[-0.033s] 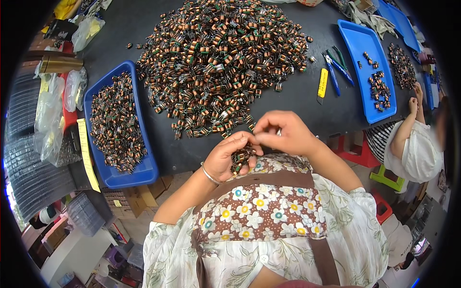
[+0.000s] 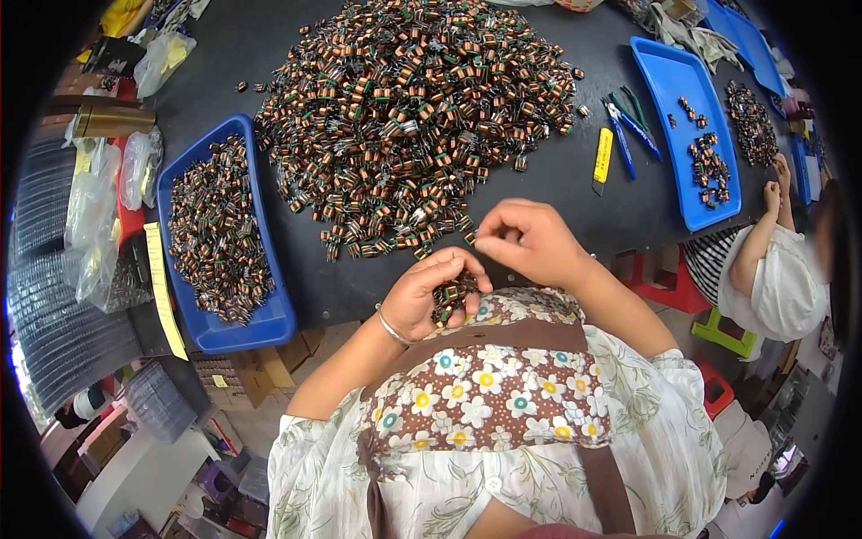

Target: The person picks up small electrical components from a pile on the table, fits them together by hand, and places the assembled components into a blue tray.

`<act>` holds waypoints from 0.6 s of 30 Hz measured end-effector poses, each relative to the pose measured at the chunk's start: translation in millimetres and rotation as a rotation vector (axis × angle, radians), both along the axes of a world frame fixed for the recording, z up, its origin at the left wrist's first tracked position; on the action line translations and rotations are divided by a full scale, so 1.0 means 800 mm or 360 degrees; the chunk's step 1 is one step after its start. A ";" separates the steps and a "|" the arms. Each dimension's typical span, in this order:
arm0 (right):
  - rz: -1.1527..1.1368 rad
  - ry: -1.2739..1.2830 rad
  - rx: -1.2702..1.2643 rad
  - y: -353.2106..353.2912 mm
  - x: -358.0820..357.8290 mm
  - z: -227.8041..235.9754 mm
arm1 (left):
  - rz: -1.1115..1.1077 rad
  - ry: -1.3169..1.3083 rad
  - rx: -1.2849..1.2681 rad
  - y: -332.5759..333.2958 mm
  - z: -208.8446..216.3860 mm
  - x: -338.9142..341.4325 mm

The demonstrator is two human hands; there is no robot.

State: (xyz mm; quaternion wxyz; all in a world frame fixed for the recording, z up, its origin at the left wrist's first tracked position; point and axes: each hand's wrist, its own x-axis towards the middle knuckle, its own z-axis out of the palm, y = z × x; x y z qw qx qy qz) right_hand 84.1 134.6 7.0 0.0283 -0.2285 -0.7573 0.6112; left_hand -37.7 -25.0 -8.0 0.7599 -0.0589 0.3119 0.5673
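My left hand (image 2: 435,292) is at the table's near edge, fingers curled around several small copper-wound coils (image 2: 446,304) with dark and green parts. Just right of it hovers my right hand (image 2: 532,241), its fingers bent in toward the thumb. Whatever lies between those fingertips, if anything, is hidden. A large heap of the same coils (image 2: 413,117) covers the dark table (image 2: 561,193) beyond both hands. To the left, a deep blue tray (image 2: 242,340) is filled with more coils (image 2: 215,234).
Blue-handled pliers (image 2: 622,148), green-handled pliers (image 2: 636,108) and a yellow cutter knife (image 2: 602,157) lie right of the heap. Farther right stands a lighter blue tray (image 2: 664,76) with some coils. Another person's hands (image 2: 778,184) are beside a smaller coil pile (image 2: 750,121).
My right hand has drawn slightly up and away from my left hand. The shiny bit seen between its fingers before no longer shows. My left hand stays in place.
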 end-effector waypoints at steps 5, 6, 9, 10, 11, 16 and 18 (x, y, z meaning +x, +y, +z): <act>0.0092 -0.0114 0.0906 -0.019 -0.005 -0.013 | -0.0031 0.0045 0.0031 -0.009 -0.006 -0.001; 0.0091 -0.0114 0.0906 -0.020 -0.006 -0.015 | -0.0029 0.0094 -0.0001 -0.010 -0.005 -0.004; 0.0077 -0.0043 0.0698 -0.021 -0.007 -0.020 | -0.0001 0.0409 -0.0160 -0.010 0.004 -0.002; 0.0100 -0.0035 0.0573 -0.018 -0.006 -0.019 | 0.0027 0.0673 -0.0287 -0.009 0.007 0.000; 0.0122 -0.0027 0.0449 -0.016 -0.006 -0.017 | 0.0057 0.0815 -0.0329 -0.008 0.008 0.001; 0.0223 0.0017 0.0186 -0.017 -0.010 0.004 | -0.0021 0.0941 -0.0290 -0.008 0.009 0.001; 0.0236 0.0024 0.0030 -0.016 -0.011 0.004 | 0.0008 0.0845 -0.0336 -0.011 0.011 0.001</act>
